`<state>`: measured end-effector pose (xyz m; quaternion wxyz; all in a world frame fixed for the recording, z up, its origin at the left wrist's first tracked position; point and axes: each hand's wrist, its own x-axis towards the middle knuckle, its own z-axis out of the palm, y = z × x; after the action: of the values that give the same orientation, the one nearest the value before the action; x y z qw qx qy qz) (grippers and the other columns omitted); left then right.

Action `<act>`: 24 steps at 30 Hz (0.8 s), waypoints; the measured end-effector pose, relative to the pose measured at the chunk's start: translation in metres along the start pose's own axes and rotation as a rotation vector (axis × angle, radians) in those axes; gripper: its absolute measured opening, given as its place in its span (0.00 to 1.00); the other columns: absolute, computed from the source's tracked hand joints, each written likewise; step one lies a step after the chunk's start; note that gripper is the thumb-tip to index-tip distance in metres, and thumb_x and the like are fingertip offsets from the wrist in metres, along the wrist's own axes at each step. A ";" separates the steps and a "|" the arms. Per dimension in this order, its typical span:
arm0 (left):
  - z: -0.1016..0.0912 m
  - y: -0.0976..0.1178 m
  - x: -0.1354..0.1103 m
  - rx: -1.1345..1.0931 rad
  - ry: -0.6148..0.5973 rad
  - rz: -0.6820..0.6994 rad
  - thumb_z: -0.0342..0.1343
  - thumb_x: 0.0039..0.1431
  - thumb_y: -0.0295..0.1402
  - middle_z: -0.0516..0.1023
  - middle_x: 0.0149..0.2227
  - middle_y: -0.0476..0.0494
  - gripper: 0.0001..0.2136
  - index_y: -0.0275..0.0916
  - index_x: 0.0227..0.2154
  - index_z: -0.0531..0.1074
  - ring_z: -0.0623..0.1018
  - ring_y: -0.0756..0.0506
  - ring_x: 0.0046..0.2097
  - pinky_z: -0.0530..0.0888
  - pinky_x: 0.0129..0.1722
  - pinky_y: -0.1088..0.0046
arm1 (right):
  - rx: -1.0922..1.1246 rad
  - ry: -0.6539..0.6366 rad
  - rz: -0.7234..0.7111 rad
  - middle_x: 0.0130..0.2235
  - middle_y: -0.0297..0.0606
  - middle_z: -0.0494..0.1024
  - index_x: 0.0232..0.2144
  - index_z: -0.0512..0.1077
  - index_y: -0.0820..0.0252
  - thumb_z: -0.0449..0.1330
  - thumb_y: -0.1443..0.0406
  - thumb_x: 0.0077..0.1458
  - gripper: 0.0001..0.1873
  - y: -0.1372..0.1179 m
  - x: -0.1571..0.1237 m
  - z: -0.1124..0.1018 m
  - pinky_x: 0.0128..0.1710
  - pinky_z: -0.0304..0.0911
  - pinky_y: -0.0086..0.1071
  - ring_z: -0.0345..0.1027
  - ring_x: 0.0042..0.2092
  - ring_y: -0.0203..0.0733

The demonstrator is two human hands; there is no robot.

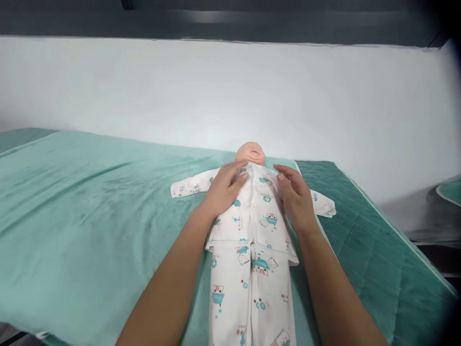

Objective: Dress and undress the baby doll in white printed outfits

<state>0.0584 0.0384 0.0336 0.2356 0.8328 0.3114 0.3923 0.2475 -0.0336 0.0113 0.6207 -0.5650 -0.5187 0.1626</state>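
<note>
A baby doll (250, 152) lies on its back, its head toward the wall. It wears a white printed shirt (268, 230) with its sleeves spread to the sides, and matching white trousers (230, 298) run toward me. My left hand (225, 187) rests flat on the left side of the shirt's chest, fingers stretched out near the collar. Over the right side of the chest is my right hand (295, 194), fingers slightly bent and thumb apart, close to the shoulder; whether it touches the cloth I cannot tell. A button (253, 206) shows at the shirt's middle.
A light green sheet (90, 216) covers most of the bed, with some wrinkles. To the right, a darker green quilted cover (374, 259) reaches the bed's edge. Behind the doll's head stands a white wall (216, 91), with a dark beam (252, 19) above.
</note>
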 end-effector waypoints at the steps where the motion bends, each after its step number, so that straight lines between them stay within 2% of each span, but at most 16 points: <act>1: -0.001 -0.004 -0.004 0.022 0.061 -0.007 0.43 0.69 0.42 0.70 0.61 0.44 0.19 0.45 0.57 0.66 0.68 0.44 0.62 0.65 0.63 0.60 | -0.013 0.033 -0.002 0.56 0.38 0.73 0.50 0.72 0.50 0.55 0.53 0.62 0.18 0.004 0.001 -0.004 0.61 0.55 0.49 0.64 0.59 0.48; 4: -0.012 -0.024 -0.024 0.192 0.194 0.000 0.42 0.69 0.36 0.72 0.59 0.42 0.17 0.43 0.56 0.66 0.68 0.43 0.62 0.64 0.63 0.58 | -0.071 0.116 0.012 0.56 0.40 0.73 0.51 0.72 0.52 0.55 0.52 0.61 0.20 0.017 0.003 -0.014 0.60 0.56 0.50 0.64 0.58 0.50; 7: -0.034 -0.051 -0.056 0.477 0.182 -0.044 0.44 0.62 0.26 0.67 0.63 0.41 0.21 0.40 0.58 0.65 0.62 0.41 0.66 0.60 0.66 0.55 | -0.202 0.149 0.027 0.57 0.43 0.72 0.53 0.71 0.55 0.55 0.51 0.60 0.24 0.028 0.002 -0.016 0.60 0.54 0.52 0.63 0.59 0.52; 10: -0.060 -0.073 -0.086 0.701 0.179 -0.250 0.46 0.57 0.24 0.61 0.67 0.37 0.27 0.35 0.61 0.63 0.57 0.36 0.68 0.58 0.66 0.53 | -0.366 0.132 0.013 0.58 0.50 0.72 0.55 0.70 0.62 0.53 0.52 0.60 0.27 0.037 -0.002 -0.014 0.62 0.53 0.51 0.62 0.60 0.53; 12: -0.074 -0.081 -0.098 0.728 0.171 -0.411 0.48 0.58 0.27 0.62 0.66 0.35 0.28 0.34 0.64 0.60 0.60 0.35 0.67 0.61 0.64 0.53 | -0.463 0.119 -0.024 0.58 0.54 0.71 0.54 0.70 0.66 0.51 0.53 0.61 0.27 0.044 -0.005 -0.016 0.62 0.53 0.50 0.61 0.61 0.54; 15: -0.081 -0.085 -0.102 0.689 0.128 -0.564 0.47 0.62 0.33 0.68 0.62 0.36 0.28 0.38 0.66 0.57 0.66 0.35 0.64 0.64 0.62 0.54 | -0.643 0.079 -0.088 0.59 0.55 0.70 0.54 0.70 0.67 0.49 0.54 0.61 0.28 0.059 -0.014 -0.034 0.64 0.50 0.50 0.60 0.62 0.53; 18: -0.079 -0.083 -0.100 0.721 0.069 -0.576 0.44 0.65 0.34 0.69 0.62 0.40 0.26 0.45 0.67 0.57 0.63 0.34 0.66 0.61 0.62 0.51 | -0.863 0.031 -0.075 0.61 0.55 0.68 0.56 0.68 0.67 0.48 0.54 0.61 0.29 0.074 -0.026 -0.065 0.64 0.48 0.50 0.56 0.64 0.54; 21: -0.075 -0.081 -0.097 0.761 0.018 -0.570 0.40 0.67 0.33 0.68 0.63 0.42 0.25 0.48 0.66 0.57 0.61 0.33 0.67 0.60 0.62 0.45 | -1.039 0.014 0.060 0.64 0.55 0.64 0.60 0.64 0.66 0.48 0.53 0.62 0.31 0.079 -0.039 -0.090 0.63 0.50 0.52 0.53 0.66 0.57; 24: -0.077 -0.081 -0.092 0.780 -0.006 -0.577 0.39 0.68 0.33 0.70 0.62 0.42 0.24 0.51 0.66 0.58 0.64 0.33 0.65 0.61 0.59 0.43 | -1.091 0.010 0.209 0.64 0.55 0.63 0.62 0.63 0.63 0.46 0.52 0.63 0.32 0.075 -0.047 -0.097 0.61 0.52 0.53 0.55 0.65 0.59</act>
<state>-0.0763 0.0411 -0.0199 0.0062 0.7398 0.6529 0.1625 0.3376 -0.0995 -0.0583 0.2212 -0.8537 -0.4660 -0.0717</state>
